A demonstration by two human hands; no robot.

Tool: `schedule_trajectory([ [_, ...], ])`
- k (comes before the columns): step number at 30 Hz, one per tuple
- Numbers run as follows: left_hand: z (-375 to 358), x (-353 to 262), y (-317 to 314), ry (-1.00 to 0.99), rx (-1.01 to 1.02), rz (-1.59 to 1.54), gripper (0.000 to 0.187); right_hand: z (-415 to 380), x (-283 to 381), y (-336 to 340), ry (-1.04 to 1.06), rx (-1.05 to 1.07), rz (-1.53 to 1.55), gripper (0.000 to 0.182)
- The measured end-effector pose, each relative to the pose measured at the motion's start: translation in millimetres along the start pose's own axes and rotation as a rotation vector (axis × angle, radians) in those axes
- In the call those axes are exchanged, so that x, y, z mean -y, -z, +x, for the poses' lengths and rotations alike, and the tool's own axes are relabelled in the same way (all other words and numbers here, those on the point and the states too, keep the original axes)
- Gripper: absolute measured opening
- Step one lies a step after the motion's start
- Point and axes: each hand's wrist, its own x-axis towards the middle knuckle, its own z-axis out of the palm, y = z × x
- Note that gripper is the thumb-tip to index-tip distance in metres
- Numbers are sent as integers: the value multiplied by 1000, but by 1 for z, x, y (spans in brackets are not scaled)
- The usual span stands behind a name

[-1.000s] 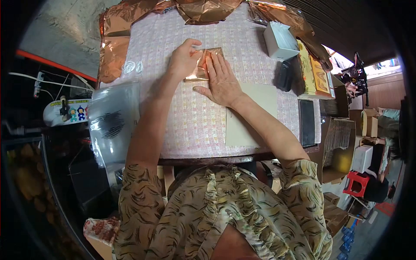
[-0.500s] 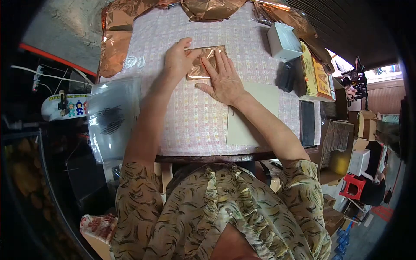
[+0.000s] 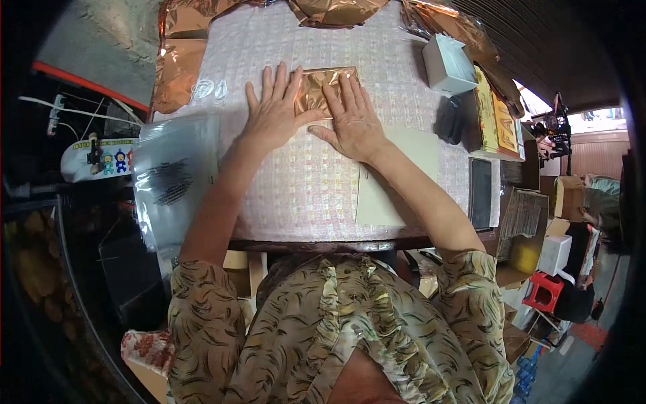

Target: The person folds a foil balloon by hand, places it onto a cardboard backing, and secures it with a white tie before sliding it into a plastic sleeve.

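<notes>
A shiny copper-coloured foil rectangle lies flat on the pale checked cloth. My left hand rests at its left edge with the fingers spread, the thumb reaching over the lower part of the foil. On its right side lies my right hand, palm down, its fingers stretched out over the foil and its thumb apart. Neither hand grips anything. A beige sheet of card lies partly beneath my right wrist and forearm.
Clear plastic sleeves lie at the left, near coiled white string. Larger copper foil edges the table. At the right are a white box, a black object, a yellow box and a dark flat item.
My left hand has turned and spread its fingers, now lying flatter at the foil's left edge. My right hand remains on the foil. The whole view has shifted slightly.
</notes>
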Motion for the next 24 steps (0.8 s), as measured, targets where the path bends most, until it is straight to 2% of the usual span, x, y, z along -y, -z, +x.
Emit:
schedule_trajectory([
  [2, -4, -1, 5, 19, -23, -19, 92, 0, 1, 1, -17, 29, -4, 99],
  [5, -4, -6, 23, -57, -73, 88, 83, 1, 0, 0, -25, 32, -15, 100],
  [7, -5, -8, 29, -335, -73, 249, 72, -1, 0, -2, -13, 16, -17, 100],
  [10, 7, -6, 20, -434, -63, 226, 66, 0, 0, -2, 9, -26, -34, 101],
  [13, 14, 3, 13, -425, -33, 167, 64, 1, 0, 1, 38, -62, -25, 100],
  [24, 11, 10, 8, -355, 66, 35, 68, 2, 1, 2, -9, 21, -49, 106],
])
